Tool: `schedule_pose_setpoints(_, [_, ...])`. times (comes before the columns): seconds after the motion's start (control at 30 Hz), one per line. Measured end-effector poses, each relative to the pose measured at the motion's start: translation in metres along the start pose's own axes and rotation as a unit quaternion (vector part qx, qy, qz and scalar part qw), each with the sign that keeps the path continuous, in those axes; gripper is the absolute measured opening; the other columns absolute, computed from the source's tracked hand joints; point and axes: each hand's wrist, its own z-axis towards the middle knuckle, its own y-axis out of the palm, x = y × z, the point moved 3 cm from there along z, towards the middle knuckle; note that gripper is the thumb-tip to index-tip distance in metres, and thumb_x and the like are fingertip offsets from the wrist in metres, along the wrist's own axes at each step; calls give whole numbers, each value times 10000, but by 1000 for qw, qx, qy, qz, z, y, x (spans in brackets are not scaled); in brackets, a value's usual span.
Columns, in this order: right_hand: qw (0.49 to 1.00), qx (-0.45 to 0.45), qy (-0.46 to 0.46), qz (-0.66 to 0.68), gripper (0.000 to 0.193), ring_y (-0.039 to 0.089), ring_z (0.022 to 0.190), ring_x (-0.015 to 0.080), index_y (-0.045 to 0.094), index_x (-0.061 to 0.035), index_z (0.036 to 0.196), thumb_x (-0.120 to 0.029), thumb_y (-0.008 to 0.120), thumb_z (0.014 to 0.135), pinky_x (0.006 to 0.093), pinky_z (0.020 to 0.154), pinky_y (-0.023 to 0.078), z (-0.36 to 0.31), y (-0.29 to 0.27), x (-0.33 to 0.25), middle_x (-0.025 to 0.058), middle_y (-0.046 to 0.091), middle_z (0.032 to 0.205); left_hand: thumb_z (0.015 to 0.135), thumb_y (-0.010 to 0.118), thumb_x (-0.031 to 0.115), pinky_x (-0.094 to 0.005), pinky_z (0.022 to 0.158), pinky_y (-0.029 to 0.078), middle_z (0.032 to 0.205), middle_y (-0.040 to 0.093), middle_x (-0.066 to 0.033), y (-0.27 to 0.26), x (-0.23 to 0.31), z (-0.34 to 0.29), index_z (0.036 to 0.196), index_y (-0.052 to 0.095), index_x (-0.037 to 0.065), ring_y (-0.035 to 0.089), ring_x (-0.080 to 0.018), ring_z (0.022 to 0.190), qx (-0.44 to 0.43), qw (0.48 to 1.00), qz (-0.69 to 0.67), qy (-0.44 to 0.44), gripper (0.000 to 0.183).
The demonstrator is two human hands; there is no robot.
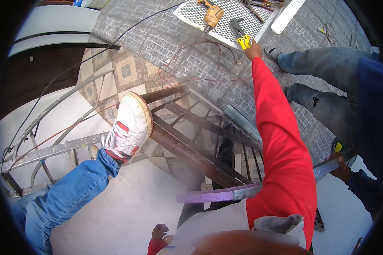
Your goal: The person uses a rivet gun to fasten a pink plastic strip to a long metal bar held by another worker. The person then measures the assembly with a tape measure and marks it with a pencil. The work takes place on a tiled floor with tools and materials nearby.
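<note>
My right arm, in a red sleeve, stretches far out toward the top. Its hand (254,50) is closed round the yellow handles of a pair of tin snips (241,34), whose dark jaws point away over a white mesh panel (191,19). Low by my body is my left hand (159,231), its fingers loosely bent and apart, with nothing plainly in them. A bent metal strip (212,196), partly purple, crosses in front of my torso and passes beneath my right arm. A co-worker's hand (341,168) grips its right end.
A co-worker's white sneaker (130,123) is close on the left, beside a paint-spattered ladder (55,149). A brown metal frame (191,148) leans below me. An orange drill (213,16) lies on the mesh panel, with cables (174,59) trailing over the paving.
</note>
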Motion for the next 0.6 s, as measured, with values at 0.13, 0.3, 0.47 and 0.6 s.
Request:
schedule_pose_setpoints(0.13, [993,-82,88,1,702,631,1192,405,564,-21,1415,-239,810,795,473,1028,495,-40,-11,30,266,649,1290,994,656,302,-384,798,564,1089,721,-108,0,32,-4,1196,621,42,721,-229,1007,1,999,28,26,331])
schedule_pose_setpoints(0.3, [946,-315,-51,-52,487,685,1137,350,704,-101,1278,-301,765,837,435,996,530,-75,-83,-20,206,707,1229,1025,622,326,-409,884,559,1129,710,-124,3,81,8,1214,602,45,703,-253,1075,-52,992,48,108,339])
schedule_pose_setpoints(0.47, [799,-556,-191,-125,390,714,761,194,725,-129,1229,-218,708,850,357,626,581,-166,-215,-203,82,752,925,1012,627,323,-370,847,551,1113,721,-87,5,118,27,1204,622,69,707,-209,1039,-93,965,62,238,318])
schedule_pose_setpoints(0.6, [662,-464,-549,-213,416,710,774,255,726,-92,1211,-242,741,823,418,688,561,-373,-370,-407,114,743,873,1006,641,325,-356,841,549,1130,723,-78,1,123,69,1222,624,86,703,-191,1036,-134,944,88,287,323])
